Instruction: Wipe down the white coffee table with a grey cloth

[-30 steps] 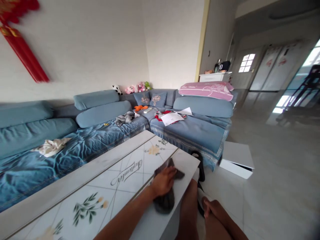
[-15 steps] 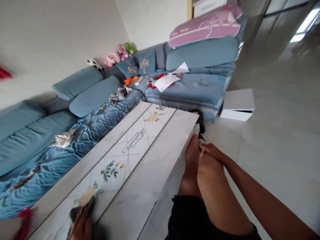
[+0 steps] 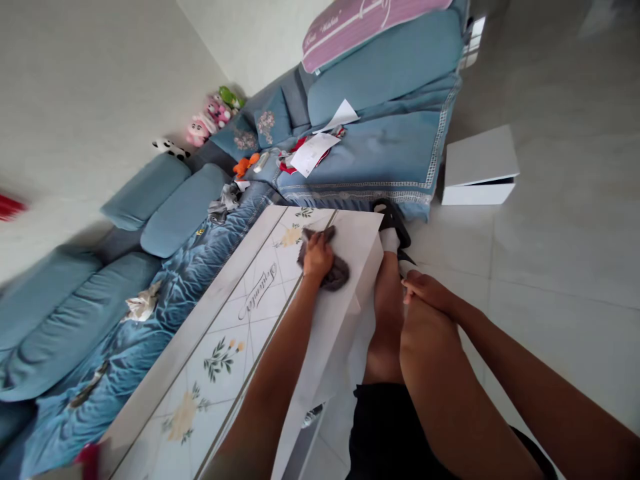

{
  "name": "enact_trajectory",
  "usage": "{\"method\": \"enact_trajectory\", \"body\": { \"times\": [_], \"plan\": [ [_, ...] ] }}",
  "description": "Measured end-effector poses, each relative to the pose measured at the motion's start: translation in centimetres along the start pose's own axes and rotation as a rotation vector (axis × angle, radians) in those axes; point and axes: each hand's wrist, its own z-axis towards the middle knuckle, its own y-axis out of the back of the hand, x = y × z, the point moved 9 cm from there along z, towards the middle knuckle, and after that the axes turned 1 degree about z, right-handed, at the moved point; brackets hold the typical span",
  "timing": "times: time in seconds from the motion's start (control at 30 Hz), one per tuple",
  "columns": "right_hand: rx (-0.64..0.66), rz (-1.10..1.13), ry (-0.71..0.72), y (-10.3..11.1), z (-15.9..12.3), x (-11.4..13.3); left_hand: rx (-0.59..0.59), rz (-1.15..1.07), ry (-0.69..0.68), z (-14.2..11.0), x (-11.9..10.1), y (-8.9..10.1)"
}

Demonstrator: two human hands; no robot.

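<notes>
- Living-room floor tiles (image 3: 565,220) lay pale around a low white table, and a blue sectional sofa (image 3: 390,137) ran along its far long edge.
- Left hand (image 3: 317,257) lay on the surface (image 3: 357,247) near the far end, close to the corner by the person's foot, its grip closed on a bunched dark grey cloth (image 3: 337,273).
- That grey cloth straddled the thin gold line between the printed floral panel and the plain white strip on the person's side, and touched the surface.
- Right hand (image 3: 427,291) was off the surface, its fingers draped over the person's own bent leg (image 3: 435,373), holding nothing.
- A black sandal (image 3: 393,220) showed just beyond the surface's far end.
- A white box (image 3: 480,167) with its lid slightly raised sat on the floor tiles beside the sofa.
- Loose papers (image 3: 310,153) lay on the sofa seat, a pink pillow (image 3: 370,27) on its back cushions, and stuffed toys (image 3: 210,120) along its top.
</notes>
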Motion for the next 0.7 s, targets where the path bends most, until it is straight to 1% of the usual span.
{"method": "enact_trajectory", "body": {
  "times": [0.03,0.07,0.1,0.13,0.17,0.2,0.23,0.27,0.3,0.33,0.37,0.43,0.5,0.53,0.57,0.6,0.63,0.67,0.7],
  "plan": [
    [0.001,-0.002,-0.013,0.3,-0.3,-0.2,0.012,-0.01,-0.051,1.4,-2.6,-0.9],
    [-0.001,-0.005,-0.026,0.5,-0.6,-0.3,0.021,-0.02,-0.091,2.3,-4.6,-1.6],
    [-0.004,-0.01,-0.035,0.8,-0.9,-0.4,0.028,-0.031,-0.122,2.7,-6.2,-2.1],
    [-0.004,-0.016,-0.039,1.0,-1.1,-0.4,0.033,-0.046,-0.152,2.5,-7.3,-2.4],
    [-0.004,-0.024,-0.04,1.2,-1.3,-0.3,0.037,-0.066,-0.189,1.6,-8.1,-2.5],
    [-0.006,-0.032,-0.041,1.4,-1.5,-0.1,0.043,-0.089,-0.241,0.1,-8.5,-2.5],
    [-0.011,-0.039,-0.045,1.5,-1.6,0.1,0.05,-0.114,-0.311,-2.1,-8.6,-2.2],
    [-0.018,-0.043,-0.048,1.6,-1.7,0.4,0.059,-0.133,-0.392,-4.9,-8.4,-1.8],
    [-0.026,-0.047,-0.051,1.6,-1.7,0.6,0.067,-0.142,-0.476,-8.5,-7.8,-1.2],
    [-0.032,-0.051,-0.052,1.6,-1.6,0.9,0.073,-0.138,-0.549,-12.5,-6.8,-0.5],
    [-0.038,-0.055,-0.052,1.6,-1.6,1.1,0.075,-0.121,-0.603,-17.0,-5.2,0.3],
    [-0.04,-0.056,-0.05,1.3,-1.3,1.4,0.061,-0.06,-0.623,-26.4,-0.7,2.4],
    [-0.032,-0.051,-0.034,0.8,-0.9,1.5,0.028,0.011,-0.543,-35.8,5.0,4.7],
    [-0.027,-0.049,-0.021,0.7,-0.7,1.4,0.011,0.056,-0.464,-40.1,8.1,5.8],
    [-0.019,-0.048,-0.007,0.5,-0.5,1.4,-0.034,0.093,-0.396,-44.2,11.0,7.1],
    [-0.011,-0.049,0.005,0.4,-0.3,1.4,-0.07,0.126,-0.34,-47.8,13.5,8.3],
    [-0.001,-0.052,0.015,0.3,-0.1,1.3,-0.098,0.154,-0.292,-50.8,15.5,9.2],
    [0.01,-0.055,0.02,0.2,0.1,1.3,-0.114,0.175,-0.257,-53.0,17.0,9.9],
    [0.021,-0.056,0.02,0.1,0.3,1.3,-0.115,0.191,-0.231,-54.5,17.9,10.3]
  ]
}}
